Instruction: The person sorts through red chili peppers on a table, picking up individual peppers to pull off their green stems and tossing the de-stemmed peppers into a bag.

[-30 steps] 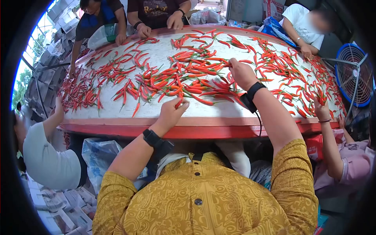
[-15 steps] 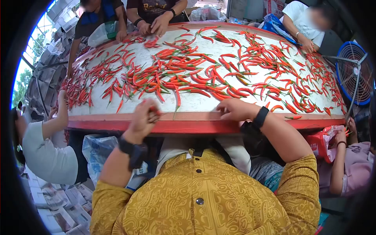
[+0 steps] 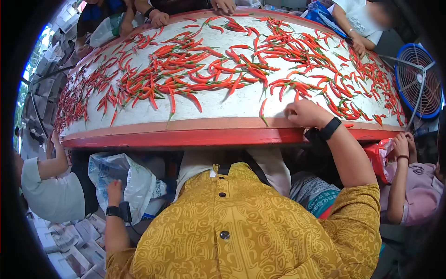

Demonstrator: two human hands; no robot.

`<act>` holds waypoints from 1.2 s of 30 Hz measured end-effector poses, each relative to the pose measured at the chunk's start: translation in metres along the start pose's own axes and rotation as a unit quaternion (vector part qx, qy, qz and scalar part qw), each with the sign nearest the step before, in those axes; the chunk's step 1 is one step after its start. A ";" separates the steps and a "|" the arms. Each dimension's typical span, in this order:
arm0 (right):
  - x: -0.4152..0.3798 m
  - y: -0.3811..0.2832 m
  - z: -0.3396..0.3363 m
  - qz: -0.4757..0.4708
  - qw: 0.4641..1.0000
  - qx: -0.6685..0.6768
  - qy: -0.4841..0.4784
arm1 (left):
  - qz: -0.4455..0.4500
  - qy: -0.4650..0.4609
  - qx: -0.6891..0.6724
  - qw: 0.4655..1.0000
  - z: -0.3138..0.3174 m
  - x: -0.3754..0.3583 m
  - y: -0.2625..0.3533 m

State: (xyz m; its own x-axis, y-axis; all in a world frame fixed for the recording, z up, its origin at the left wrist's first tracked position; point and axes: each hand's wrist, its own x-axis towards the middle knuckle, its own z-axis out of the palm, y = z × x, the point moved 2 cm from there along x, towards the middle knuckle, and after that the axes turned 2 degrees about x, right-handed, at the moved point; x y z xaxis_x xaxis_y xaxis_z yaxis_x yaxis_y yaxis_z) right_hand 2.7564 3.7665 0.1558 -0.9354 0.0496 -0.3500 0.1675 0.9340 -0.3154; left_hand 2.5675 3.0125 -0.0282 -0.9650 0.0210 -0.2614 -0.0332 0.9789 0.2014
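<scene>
Many red chili peppers (image 3: 190, 74) with green stems lie spread over a white-topped table with a red rim (image 3: 186, 138). My right hand (image 3: 307, 113) rests at the near edge of the tabletop, fingers curled inward beside a few chili peppers; what they hold, if anything, is hidden. One loose chili pepper (image 3: 263, 109) lies just left of it. Below the table my left hand (image 3: 114, 191) is at a white plastic bag (image 3: 139, 174); its fingers are mostly hidden. Both wrists wear black bands.
Other people's hands are around the table, including a co-worker's hand (image 3: 160, 19) at the far edge. A blue-rimmed fan (image 3: 420, 81) stands at the right. A red bag (image 3: 380, 156) is by the co-worker at right, and stacked papers (image 3: 76, 249) lie at lower left.
My left hand has dropped from above the table edge to the white bag at lower left. My right hand stays near the table edge. The view has shifted somewhat.
</scene>
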 end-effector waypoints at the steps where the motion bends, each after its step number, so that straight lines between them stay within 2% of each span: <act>1: 0.003 0.009 -0.002 -0.071 0.993 0.051 0.074 | -0.001 0.000 0.000 1.000 0.014 -0.005 -0.003; 2: 0.002 0.017 -0.004 -0.132 0.981 -0.011 0.141 | 0.047 -0.037 -0.083 0.995 0.029 -0.010 -0.003; 3: 0.000 0.021 -0.009 -0.147 0.976 -0.014 0.158 | 0.094 -0.074 -0.166 0.979 0.039 -0.012 -0.002; 4: -0.003 0.021 -0.016 -0.163 0.971 -0.017 0.174 | 0.093 -0.074 -0.167 0.979 0.043 -0.008 -0.006; 5: -0.008 0.022 -0.020 -0.122 0.983 0.028 0.137 | 0.095 -0.056 -0.073 0.991 0.043 -0.002 -0.013; 6: -0.009 0.020 -0.020 -0.124 0.983 0.028 0.136 | 0.095 -0.037 0.022 0.995 0.043 0.001 -0.015; 7: -0.011 0.017 -0.015 -0.123 0.986 0.083 0.075 | 0.046 -0.006 0.064 0.997 0.003 -0.026 0.049; 10: -0.013 -0.011 0.006 -0.139 0.973 0.175 -0.057 | 0.047 0.139 0.022 0.989 -0.037 -0.023 0.099; 11: -0.010 -0.018 0.011 -0.174 0.972 0.153 -0.043 | 0.052 0.194 0.016 0.979 -0.055 -0.034 0.140; 13: 0.001 -0.018 0.022 -0.236 0.968 0.082 -0.003 | 0.114 0.219 -0.036 0.968 -0.090 -0.059 0.230; 14: 0.010 -0.005 0.025 -0.235 0.968 0.082 0.001 | 0.155 0.205 -0.093 0.962 -0.094 -0.062 0.261; 15: 0.018 0.008 0.026 -0.212 0.975 0.008 0.069 | 0.194 0.189 -0.150 0.951 -0.095 -0.067 0.288; 16: 0.020 0.018 0.024 -0.186 0.971 -0.066 0.135 | 0.217 0.153 -0.145 0.953 -0.093 -0.075 0.319; 17: 0.011 0.026 0.015 -0.191 0.966 -0.025 0.175 | 0.240 0.117 -0.141 0.953 -0.090 -0.081 0.349; 18: 0.006 0.038 0.009 -0.192 0.965 -0.026 0.176 | 0.286 0.082 -0.129 0.946 -0.084 -0.085 0.374; 20: -0.002 0.064 -0.001 -0.183 0.974 0.033 0.129 | 0.348 0.039 -0.119 0.929 -0.065 -0.084 0.414; 22: -0.025 0.070 -0.020 -0.068 0.998 0.001 0.017 | 0.363 0.031 -0.122 0.923 -0.050 -0.078 0.444; 23: -0.030 0.087 -0.016 -0.057 0.998 0.032 -0.009 | 0.384 0.043 -0.084 0.919 -0.043 -0.077 0.458; 24: -0.037 0.096 -0.015 -0.059 0.998 0.031 -0.010 | 0.405 0.054 -0.046 0.912 -0.038 -0.078 0.473; 26: -0.055 0.114 -0.013 -0.046 0.997 0.064 -0.020 | 0.430 0.054 -0.076 0.898 -0.035 -0.092 0.512; 27: -0.058 0.128 -0.009 -0.106 0.990 0.021 0.089 | 0.455 0.053 -0.106 0.882 -0.033 -0.101 0.534; 28: -0.062 0.137 -0.007 -0.103 0.990 0.020 0.090 | 0.478 0.006 -0.126 0.869 -0.030 -0.109 0.557; 29: -0.068 0.142 -0.010 -0.153 0.971 -0.003 0.182 | 0.499 -0.041 -0.144 0.854 -0.026 -0.118 0.578; 30: -0.074 0.148 -0.014 -0.201 0.940 -0.028 0.273 | 0.501 -0.040 -0.146 0.852 -0.019 -0.123 0.597; 32: -0.089 0.155 -0.025 -0.205 0.929 -0.039 0.306 | 0.608 -0.094 -0.110 0.780 0.003 -0.134 0.629; 33: -0.099 0.156 -0.034 -0.101 0.976 0.020 0.193 | 0.609 -0.093 -0.112 0.779 0.011 -0.133 0.640; 34: -0.109 0.159 -0.036 0.008 0.994 0.080 0.075 | 0.594 -0.054 -0.077 0.799 0.019 -0.130 0.650; 35: -0.118 0.165 -0.035 0.013 0.995 0.083 0.058 | 0.576 -0.015 -0.042 0.816 0.025 -0.129 0.657; 36: -0.124 0.174 -0.033 0.013 0.995 0.082 0.059 | 0.577 -0.015 -0.042 0.816 0.027 -0.129 0.663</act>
State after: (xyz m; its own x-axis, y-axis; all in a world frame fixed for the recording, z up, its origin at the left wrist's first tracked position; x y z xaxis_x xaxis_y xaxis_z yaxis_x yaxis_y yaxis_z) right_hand 2.8914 3.9347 0.1736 -0.9583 0.1234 -0.2576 0.2322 0.8619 -0.4507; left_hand 2.6769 3.6639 0.1131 -0.3605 0.9243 0.1249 0.8731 0.2874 0.3938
